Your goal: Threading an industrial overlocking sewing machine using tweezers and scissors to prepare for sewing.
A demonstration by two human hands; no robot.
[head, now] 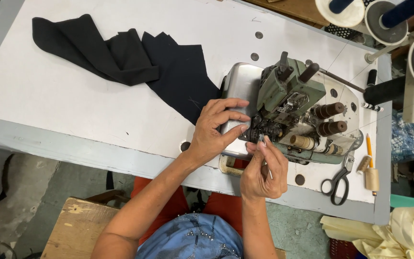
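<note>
Working both hands right at the needle area of the green sewing machine (291,103).
Left hand (216,127) rests open-fingered on the machine's shiny metal cover (239,84); right hand (263,170) pinches slim tweezers (263,143). Black fabric (135,60) lies left on the white counter (73,105), scissors (339,178) right.

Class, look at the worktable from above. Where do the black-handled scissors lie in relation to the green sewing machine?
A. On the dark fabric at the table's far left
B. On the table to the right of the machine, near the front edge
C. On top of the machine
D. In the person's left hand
B: the scissors lie flat on the white table just right of the sewing machine, beside a yellow pencil, and neither hand touches them.
</note>
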